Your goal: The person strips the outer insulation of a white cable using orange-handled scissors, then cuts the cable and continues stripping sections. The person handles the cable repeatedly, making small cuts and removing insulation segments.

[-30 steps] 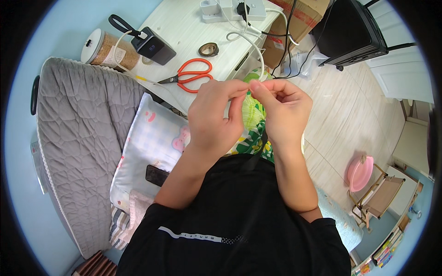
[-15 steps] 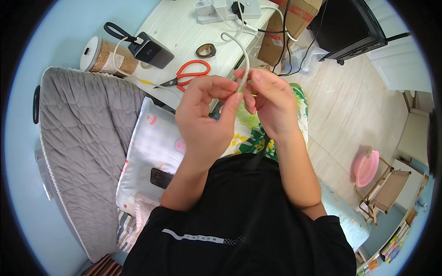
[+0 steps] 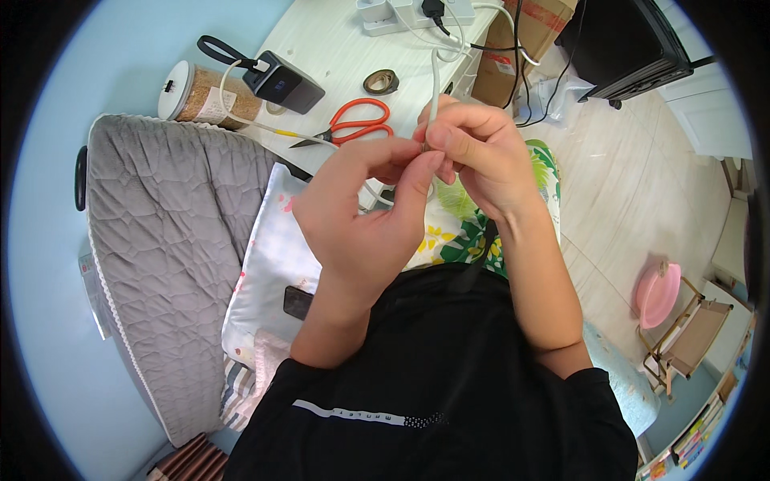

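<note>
In front of my chest both hands meet on a white cable (image 3: 435, 86). My left hand (image 3: 361, 208) pinches it between thumb and forefinger. Close against those fingertips, my right hand (image 3: 488, 156) grips the same cable with its thumb and bent fingers; the exact spot held is covered by the fingers. From there the cable rises toward a white power strip (image 3: 385, 22). A second stretch of white cable (image 3: 253, 122), with a yellow band on it, runs from a black power bank (image 3: 289, 84) and passes behind my left hand. Red-handled scissors (image 3: 362, 122) lie just beyond that hand.
A roll of dark tape (image 3: 381, 82) lies on the white tabletop (image 3: 325, 40), with a grain-filled jar (image 3: 215, 98) at its left. Black cords (image 3: 517, 60) hang past a cardboard box (image 3: 493, 76). A phone (image 3: 297, 302) rests beside my left forearm.
My right thumb and fingers have closed onto the cable, where they were looser before. The whole view has shifted slightly, so the surroundings sit farther right. My left hand keeps its pinch.
</note>
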Action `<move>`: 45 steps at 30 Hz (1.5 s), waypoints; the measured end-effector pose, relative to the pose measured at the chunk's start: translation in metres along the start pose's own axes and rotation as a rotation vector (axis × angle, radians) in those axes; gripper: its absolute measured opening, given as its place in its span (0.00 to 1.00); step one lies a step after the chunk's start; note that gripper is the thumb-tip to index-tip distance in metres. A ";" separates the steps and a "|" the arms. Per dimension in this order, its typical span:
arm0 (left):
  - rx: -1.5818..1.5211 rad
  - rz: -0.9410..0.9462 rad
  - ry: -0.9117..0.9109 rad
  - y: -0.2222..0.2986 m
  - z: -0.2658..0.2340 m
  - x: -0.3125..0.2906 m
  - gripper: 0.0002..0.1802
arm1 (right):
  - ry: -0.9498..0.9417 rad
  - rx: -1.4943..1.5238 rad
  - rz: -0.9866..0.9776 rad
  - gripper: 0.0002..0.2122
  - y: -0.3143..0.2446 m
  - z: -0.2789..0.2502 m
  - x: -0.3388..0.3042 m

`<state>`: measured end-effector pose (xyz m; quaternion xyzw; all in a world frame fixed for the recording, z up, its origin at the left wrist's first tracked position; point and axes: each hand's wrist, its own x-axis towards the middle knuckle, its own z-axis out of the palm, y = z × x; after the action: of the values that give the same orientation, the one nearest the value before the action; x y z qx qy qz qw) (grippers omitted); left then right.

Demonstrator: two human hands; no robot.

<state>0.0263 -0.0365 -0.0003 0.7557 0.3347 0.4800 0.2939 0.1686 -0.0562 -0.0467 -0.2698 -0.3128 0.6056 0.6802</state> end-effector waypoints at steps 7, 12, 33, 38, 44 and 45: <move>-0.044 -0.245 -0.040 0.003 -0.004 0.007 0.04 | 0.054 0.125 0.283 0.08 0.001 0.000 0.005; -0.118 -0.440 -0.120 0.009 -0.009 0.017 0.05 | 0.054 0.023 0.225 0.09 -0.005 -0.003 0.002; -0.362 -0.408 -0.097 0.023 -0.005 0.033 0.04 | 0.154 -0.018 0.036 0.10 0.005 0.015 -0.018; -0.291 -0.351 -0.008 0.016 -0.016 0.030 0.05 | 0.308 -0.378 -0.059 0.05 -0.006 0.040 -0.013; -0.087 -0.342 0.060 0.004 -0.025 0.031 0.05 | 0.399 -0.632 -0.302 0.06 0.010 0.060 -0.004; -0.043 -0.359 0.058 0.004 -0.025 0.031 0.05 | 0.409 -0.653 -0.314 0.05 0.011 0.061 -0.003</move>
<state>0.0141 -0.0114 0.0284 0.6631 0.4625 0.4485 0.3811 0.1152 -0.0584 -0.0146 -0.5350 -0.3843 0.2975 0.6910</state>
